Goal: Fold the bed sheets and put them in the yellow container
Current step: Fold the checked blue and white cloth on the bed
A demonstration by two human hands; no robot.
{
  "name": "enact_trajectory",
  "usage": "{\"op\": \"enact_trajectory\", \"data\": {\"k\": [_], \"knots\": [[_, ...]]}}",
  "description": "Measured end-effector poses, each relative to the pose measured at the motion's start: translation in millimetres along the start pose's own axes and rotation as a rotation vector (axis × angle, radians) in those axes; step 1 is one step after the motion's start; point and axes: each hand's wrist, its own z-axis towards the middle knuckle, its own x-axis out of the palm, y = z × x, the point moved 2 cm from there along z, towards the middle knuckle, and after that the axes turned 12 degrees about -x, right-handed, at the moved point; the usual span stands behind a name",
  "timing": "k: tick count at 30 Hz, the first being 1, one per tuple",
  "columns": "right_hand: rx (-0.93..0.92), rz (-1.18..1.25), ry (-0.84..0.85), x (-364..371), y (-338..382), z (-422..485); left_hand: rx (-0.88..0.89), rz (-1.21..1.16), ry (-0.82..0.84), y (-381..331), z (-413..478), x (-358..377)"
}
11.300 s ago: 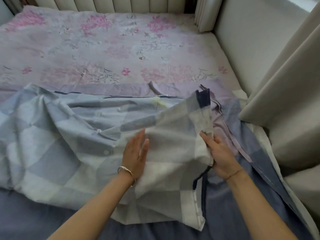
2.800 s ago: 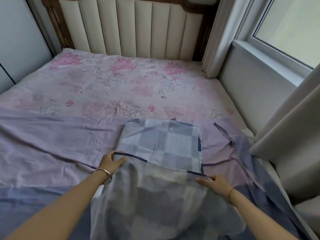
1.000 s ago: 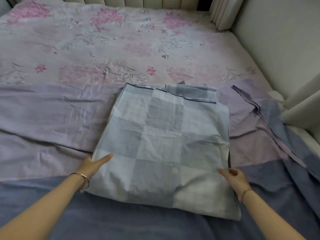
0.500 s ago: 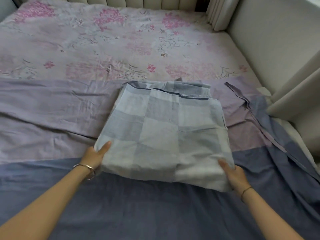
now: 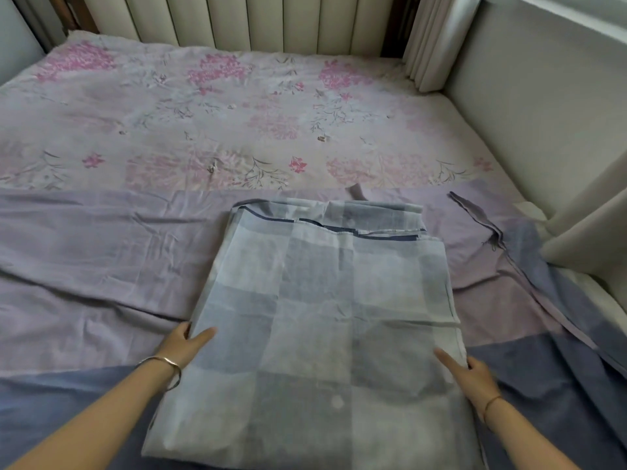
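Sheet (image 5: 322, 317) is lying folded on the near half of the bed (image 5: 84, 259); left hand (image 5: 190, 342) and right hand (image 5: 473, 379) are each pinching a side edge. I'm aiming for a level lift, both sides rising together.

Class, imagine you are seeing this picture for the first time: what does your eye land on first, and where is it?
The folded blue checked sheet in the near middle, with the left hand and right hand holding its side edges. Behind it, pink flowers cover the floral bedspread up to the padded headboard.
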Motion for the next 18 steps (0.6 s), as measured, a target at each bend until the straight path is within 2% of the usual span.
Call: {"op": "enact_trajectory", "data": {"k": [3,7,13,16,18], "knots": [[0.006,0.065,-0.021,5.7,20.0,32.5,0.066,0.005,-0.065,-31.9,23.0,14.5],[0.032,0.108,0.040,14.0,41.8,71.5,0.142,-0.004,-0.117,-71.2,52.1,31.9],[-0.005,0.083,0.027,26.6,69.4,116.9,0.144,-0.105,-0.088,-113.7,87.0,49.9],[-0.189,-0.074,-0.110,37.1,90.5,134.0,0.223,-0.081,-0.189,-123.5,107.2,47.1],[-0.418,-0.244,-0.179,53.2,110.0,143.4,0.258,-0.071,-0.240,-127.6,116.9,46.2]]}}
